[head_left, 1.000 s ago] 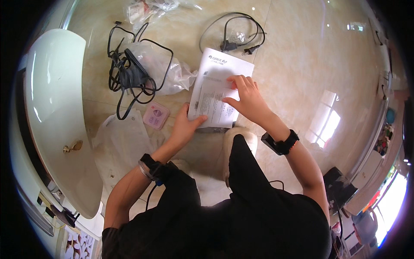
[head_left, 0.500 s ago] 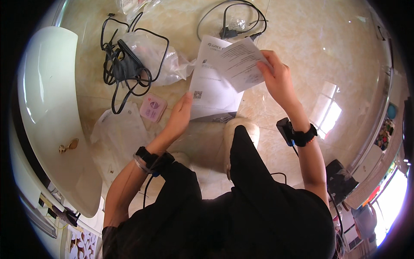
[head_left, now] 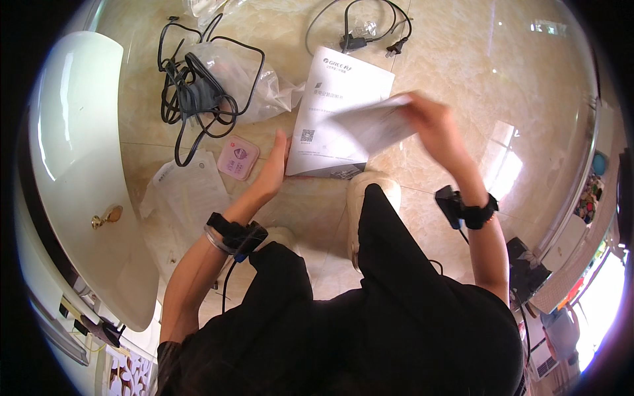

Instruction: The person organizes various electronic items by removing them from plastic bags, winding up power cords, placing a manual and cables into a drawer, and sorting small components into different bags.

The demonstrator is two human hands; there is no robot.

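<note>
My left hand (head_left: 271,173) grips the lower left edge of a white booklet (head_left: 323,119), thumb up and the other fingers mostly hidden. The booklet has a printed cover with a square code and a grey band at its bottom. In my right hand (head_left: 434,124), pinched at its right end, is a smaller printed sheet of paper (head_left: 378,124). It is tilted and blurred by motion, and covers part of the booklet's right side. A pink square case (head_left: 238,158) with rounded corners lies on the floor just left of my left hand.
A tangled black cable (head_left: 198,99) lies by a clear plastic bag (head_left: 261,86) at the far left. Beyond the booklet rests a cord with a plug (head_left: 396,48). A whitish plastic sheet (head_left: 188,188) is near my left forearm. A white curved cabinet door (head_left: 79,165) stands at the left.
The smaller sheet has swung down and tilted in my right hand, uncovering the upper part of the booklet's cover. My left hand stays at the booklet's edge.
</note>
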